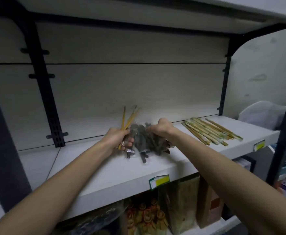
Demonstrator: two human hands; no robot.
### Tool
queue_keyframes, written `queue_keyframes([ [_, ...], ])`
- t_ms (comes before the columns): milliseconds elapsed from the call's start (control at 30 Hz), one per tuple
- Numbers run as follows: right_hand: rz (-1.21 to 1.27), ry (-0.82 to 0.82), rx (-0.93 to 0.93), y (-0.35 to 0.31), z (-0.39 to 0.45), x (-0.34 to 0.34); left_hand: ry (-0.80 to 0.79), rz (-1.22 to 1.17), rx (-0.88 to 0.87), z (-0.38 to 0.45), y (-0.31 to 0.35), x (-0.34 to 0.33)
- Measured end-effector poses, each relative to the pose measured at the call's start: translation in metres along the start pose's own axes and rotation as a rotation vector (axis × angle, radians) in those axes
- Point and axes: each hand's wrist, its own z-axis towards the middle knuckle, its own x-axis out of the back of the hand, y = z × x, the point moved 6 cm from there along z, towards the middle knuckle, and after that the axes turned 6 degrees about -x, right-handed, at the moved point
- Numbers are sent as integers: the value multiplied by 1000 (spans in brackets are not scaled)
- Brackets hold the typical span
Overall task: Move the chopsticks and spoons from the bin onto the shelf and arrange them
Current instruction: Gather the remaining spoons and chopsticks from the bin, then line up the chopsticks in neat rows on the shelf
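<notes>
My left hand (117, 139) grips a few yellow chopsticks (128, 118) that stick up and back, along with dark wrapped spoons below its fingers. My right hand (162, 128) grips the top of a bundle of dark spoons in clear wrappers (143, 140), whose lower ends rest on the white shelf (105, 173). Both hands are over the middle of the shelf, close together. Further right on the same shelf lies a row of several paper-wrapped chopstick pairs (210, 131). The bin is out of view.
Black uprights (42, 77) and a grey back panel bound the shelf. A shelf board hangs above. Yellow price tags (159, 181) sit on the front edge. Bagged goods (181, 202) fill the shelf below. A white plastic bag (264, 114) lies beyond the right post.
</notes>
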Motion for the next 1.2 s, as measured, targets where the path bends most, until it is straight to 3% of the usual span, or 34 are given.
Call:
queue_keyframes([
  [267, -248, -24, 199, 1, 29, -13, 116, 148, 20, -1, -1, 14],
  [433, -184, -97, 371, 18, 35, -6, 277, 388, -19, -6, 12, 22],
  [600, -80, -214, 507, 33, 37, -3, 358, 394, 25, -17, 29, 1],
  [900, -31, -268, 627, 35, 32, 1, 478, 570, 70, -32, 34, -16],
  [1033, 38, -264, 618, 40, 33, 6, 514, 741, -22, -34, 50, -22],
  [1100, 67, -252, 582, 48, 36, 16, 484, 718, -134, -28, 61, -38],
  [1200, 97, -194, 548, 62, 46, 40, 318, 462, -203, -12, 68, -82],
])
